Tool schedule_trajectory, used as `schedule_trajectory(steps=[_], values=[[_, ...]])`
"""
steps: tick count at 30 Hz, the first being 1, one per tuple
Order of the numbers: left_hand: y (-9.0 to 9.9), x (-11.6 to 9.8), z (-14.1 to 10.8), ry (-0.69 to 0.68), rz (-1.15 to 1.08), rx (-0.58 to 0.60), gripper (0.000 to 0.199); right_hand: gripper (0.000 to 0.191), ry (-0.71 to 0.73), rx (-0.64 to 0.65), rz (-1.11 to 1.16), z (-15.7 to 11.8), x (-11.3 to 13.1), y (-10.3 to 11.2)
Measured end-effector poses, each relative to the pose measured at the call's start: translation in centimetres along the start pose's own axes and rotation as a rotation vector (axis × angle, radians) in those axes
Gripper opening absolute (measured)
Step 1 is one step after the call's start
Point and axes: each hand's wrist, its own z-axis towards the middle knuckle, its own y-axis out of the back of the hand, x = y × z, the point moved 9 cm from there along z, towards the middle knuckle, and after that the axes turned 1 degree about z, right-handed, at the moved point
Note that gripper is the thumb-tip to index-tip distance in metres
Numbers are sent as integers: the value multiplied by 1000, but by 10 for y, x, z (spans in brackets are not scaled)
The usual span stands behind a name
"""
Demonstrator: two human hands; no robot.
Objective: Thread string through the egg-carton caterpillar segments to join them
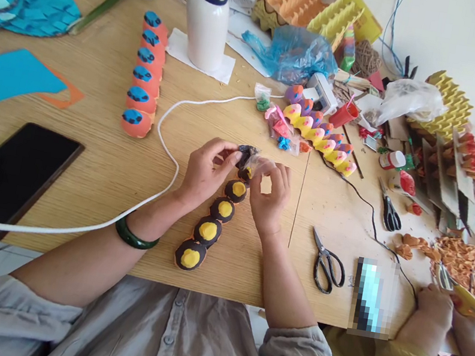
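Note:
A small clear plastic bag (260, 163) with a black, clay-like lump (247, 155) at its left end is between my two hands. The fingers of my left hand (208, 170) pinch the black end. My right hand (269, 198) is closed, thumb and finger pinching the clear plastic. Just below them a row of egg-carton cups (207, 231) lies on the table, black on top with yellow discs. The far end of that row is partly hidden by the bag and fingers.
An orange row of cups with blue tops (145, 74), a phone (12, 177) and a white bottle (207, 15) are leftward. Black scissors (327, 263) lie right of my right arm. A white cable (176, 108) crosses the table. A co-worker's hands (434, 308) hold yellow-handled scissors (474, 304).

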Motion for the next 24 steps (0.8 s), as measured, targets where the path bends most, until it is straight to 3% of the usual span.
schedule_trajectory(steps=[3, 5, 8, 11, 15, 19, 24], values=[[9, -19, -1, -149, 121, -77, 17, 20, 7, 32, -28, -1, 0, -3], [2, -26, -3, -204, 139, 4, 17, 24, 48, 68, -40, -4, 3, -8], [-10, -23, -6, -172, 63, 105, 21, 26, 95, 75, -31, -8, 6, -13], [-11, -17, -7, -143, 4, 79, 15, 19, 107, 59, -17, -10, 7, -13], [-8, -14, -8, -113, 14, 23, 26, 19, 126, 40, -57, -10, 11, -10], [-10, -24, -10, -189, -3, 50, 8, 18, 56, 10, 15, -13, 10, -7], [-13, -29, -12, -249, 6, 68, 12, 9, -132, -69, 281, -19, 1, -9]])
